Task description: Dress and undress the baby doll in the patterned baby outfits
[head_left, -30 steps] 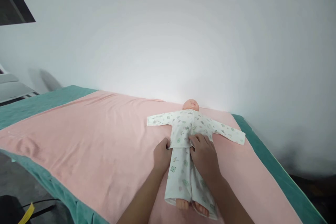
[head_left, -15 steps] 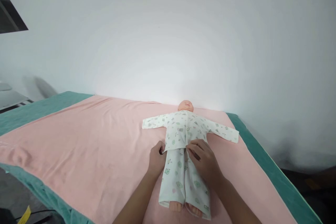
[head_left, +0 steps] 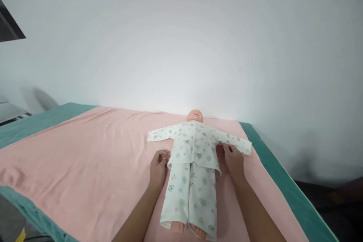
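A baby doll (head_left: pixel 195 115) lies on its back, dressed in a white printed shirt (head_left: pixel 184 147) and matching trousers (head_left: pixel 178 193). Both sleeves are spread out sideways, and the doll's feet show below the trouser legs. My left hand (head_left: pixel 159 168) rests on the pink cloth beside the shirt's left hem, its fingers loosely curled and apart, holding nothing. On the other side, my right hand (head_left: pixel 235 160) has its thumb and fingertips together at the lower edge of the right shirt sleeve (head_left: pixel 238 143), close to the underarm. The right-hand hem corner hangs slightly raised.
The pink cloth (head_left: pixel 93 166) covers most of a bed or table, over a teal cover (head_left: pixel 272 162) that shows along the edges. A white wall (head_left: pixel 181 45) stands directly behind. At far left is a pale object (head_left: pixel 10 112); dark things lie beyond the right edge.
My right hand has left the shirt's front hem and moved up and outward to the right sleeve. My left hand has come away from the left hem. The view has shifted slightly.
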A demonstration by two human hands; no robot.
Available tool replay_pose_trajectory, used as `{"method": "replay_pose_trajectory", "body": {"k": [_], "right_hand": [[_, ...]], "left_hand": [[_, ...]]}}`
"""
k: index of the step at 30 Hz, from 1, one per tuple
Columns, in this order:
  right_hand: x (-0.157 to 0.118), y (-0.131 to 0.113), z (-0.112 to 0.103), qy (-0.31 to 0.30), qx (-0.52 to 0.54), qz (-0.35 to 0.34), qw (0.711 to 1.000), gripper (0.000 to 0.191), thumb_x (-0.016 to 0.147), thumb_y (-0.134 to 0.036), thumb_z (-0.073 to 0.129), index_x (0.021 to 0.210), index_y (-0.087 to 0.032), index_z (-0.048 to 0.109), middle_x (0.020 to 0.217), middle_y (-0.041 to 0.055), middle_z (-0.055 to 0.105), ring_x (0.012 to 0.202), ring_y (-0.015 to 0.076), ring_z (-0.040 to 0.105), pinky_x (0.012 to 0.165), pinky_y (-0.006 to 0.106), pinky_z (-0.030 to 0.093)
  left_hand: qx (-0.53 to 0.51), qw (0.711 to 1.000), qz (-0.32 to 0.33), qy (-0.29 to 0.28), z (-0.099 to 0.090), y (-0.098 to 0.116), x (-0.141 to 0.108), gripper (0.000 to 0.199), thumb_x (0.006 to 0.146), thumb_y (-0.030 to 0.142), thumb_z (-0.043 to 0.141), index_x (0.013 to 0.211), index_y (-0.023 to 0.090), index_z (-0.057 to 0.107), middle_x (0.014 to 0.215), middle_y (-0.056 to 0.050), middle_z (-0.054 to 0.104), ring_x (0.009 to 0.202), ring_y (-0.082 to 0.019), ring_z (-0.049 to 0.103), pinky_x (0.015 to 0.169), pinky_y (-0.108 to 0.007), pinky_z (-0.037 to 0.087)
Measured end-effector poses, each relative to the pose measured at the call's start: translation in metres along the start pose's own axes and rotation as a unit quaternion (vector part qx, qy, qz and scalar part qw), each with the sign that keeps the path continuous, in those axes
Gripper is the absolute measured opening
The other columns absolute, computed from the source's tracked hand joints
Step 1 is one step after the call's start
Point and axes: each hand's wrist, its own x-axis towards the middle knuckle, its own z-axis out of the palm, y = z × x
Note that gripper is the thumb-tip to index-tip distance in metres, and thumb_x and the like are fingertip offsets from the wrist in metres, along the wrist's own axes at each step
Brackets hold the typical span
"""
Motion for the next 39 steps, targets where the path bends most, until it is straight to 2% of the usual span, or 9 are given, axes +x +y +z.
{"method": "replay_pose_trajectory", "body": {"k": [5, 9, 17, 20, 22, 26, 30, 35, 39], "right_hand": [[0.007, 0.009, 0.005, -0.056, 0.177, 0.119, 0.975, 0.011, 0.076, -0.025, 0.068, 0.083, -0.016, 0.067, 0.087, 0.0087, 0.072, 0.084, 0.0210, 0.068, 0.079, 0.034, 0.059], [0.019, 0.013, 0.005, -0.050, 0.277, 0.182, 0.942, 0.005, 0.083, -0.020, 0.060, 0.086, -0.016, 0.061, 0.085, 0.0087, 0.070, 0.085, 0.0181, 0.070, 0.082, 0.029, 0.061], [0.033, 0.021, -0.007, 0.017, 0.369, 0.192, 0.909, 0.016, 0.088, -0.014, 0.051, 0.102, -0.017, 0.058, 0.100, 0.0073, 0.069, 0.095, 0.0151, 0.070, 0.086, 0.028, 0.059], [0.035, 0.022, -0.010, 0.027, 0.380, 0.188, 0.905, 0.020, 0.088, -0.012, 0.050, 0.106, -0.016, 0.058, 0.106, 0.0093, 0.069, 0.099, 0.0157, 0.069, 0.089, 0.030, 0.057], [0.035, 0.022, -0.011, 0.035, 0.384, 0.188, 0.903, 0.021, 0.088, -0.011, 0.048, 0.107, -0.015, 0.058, 0.107, 0.0103, 0.069, 0.099, 0.0159, 0.069, 0.090, 0.030, 0.057], [0.036, 0.022, -0.013, 0.044, 0.386, 0.185, 0.903, 0.023, 0.087, -0.008, 0.049, 0.107, -0.016, 0.058, 0.106, 0.0091, 0.070, 0.098, 0.0159, 0.070, 0.090, 0.031, 0.057], [0.040, 0.021, -0.017, 0.056, 0.401, 0.186, 0.895, 0.025, 0.088, -0.005, 0.044, 0.106, -0.015, 0.059, 0.105, 0.0083, 0.070, 0.098, 0.0150, 0.070, 0.089, 0.031, 0.058], [0.041, 0.015, -0.020, 0.101, 0.407, 0.189, 0.888, 0.030, 0.090, -0.002, 0.036, 0.102, -0.016, 0.059, 0.107, 0.0084, 0.070, 0.098, 0.0135, 0.070, 0.087, 0.030, 0.059], [0.031, 0.011, -0.014, 0.044, 0.379, 0.199, 0.902, 0.023, 0.090, -0.009, 0.043, 0.104, -0.015, 0.061, 0.113, 0.0112, 0.068, 0.103, 0.0157, 0.068, 0.090, 0.030, 0.058]], "left_hand": [[-0.097, 0.992, -0.081, -0.002, 0.008, 0.000, 0.021, 0.025, 0.079, 0.034, 0.065, 0.098, 0.017, 0.066, 0.099, -0.009, 0.069, 0.088, -0.020, 0.066, 0.080, -0.034, 0.053], [-0.244, 0.955, -0.168, -0.014, 0.024, 0.003, 0.044, 0.024, 0.083, 0.034, 0.066, 0.098, 0.015, 0.065, 0.116, -0.013, 0.067, 0.102, -0.023, 0.066, 0.089, -0.035, 0.055], [-0.339, 0.909, -0.238, -0.047, 0.043, 0.000, 0.083, 0.037, 0.091, 0.045, 0.054, 0.102, 0.010, 0.061, 0.109, -0.019, 0.067, 0.108, -0.026, 0.065, 0.092, -0.040, 0.057], [-0.373, 0.901, -0.221, -0.023, 0.045, -0.002, 0.096, 0.039, 0.092, 0.047, 0.051, 0.104, 0.010, 0.061, 0.107, -0.018, 0.068, 0.107, -0.025, 0.065, 0.091, -0.039, 0.057], [-0.381, 0.905, -0.183, 0.041, 0.041, -0.002, 0.107, 0.035, 0.093, 0.044, 0.051, 0.105, 0.013, 0.060, 0.106, -0.015, 0.068, 0.107, -0.023, 0.065, 0.090, -0.037, 0.058], [-0.372, 0.905, -0.122, 0.169, 0.014, 0.000, 0.129, 0.023, 0.097, 0.033, 0.048, 0.106, 0.015, 0.058, 0.106, -0.011, 0.068, 0.105, -0.018, 0.065, 0.088, -0.032, 0.059], [-0.348, 0.909, -0.113, 0.199, -0.013, -0.001, 0.141, 0.014, 0.095, 0.023, 0.051, 0.099, 0.011, 0.058, 0.105, -0.012, 0.067, 0.100, -0.016, 0.066, 0.089, -0.032, 0.058], [-0.286, 0.932, -0.077, 0.210, -0.015, -0.004, 0.132, 0.013, 0.093, 0.020, 0.052, 0.095, 0.012, 0.062, 0.103, -0.011, 0.066, 0.104, -0.018, 0.064, 0.093, -0.033, 0.055], [-0.189, 0.948, -0.023, 0.255, -0.013, -0.001, 0.106, 0.028, 0.084, 0.021, 0.066, 0.112, 0.021, 0.061, 0.127, -0.006, 0.057, 0.129, -0.020, 0.047, 0.110, -0.032, 0.039]]}}
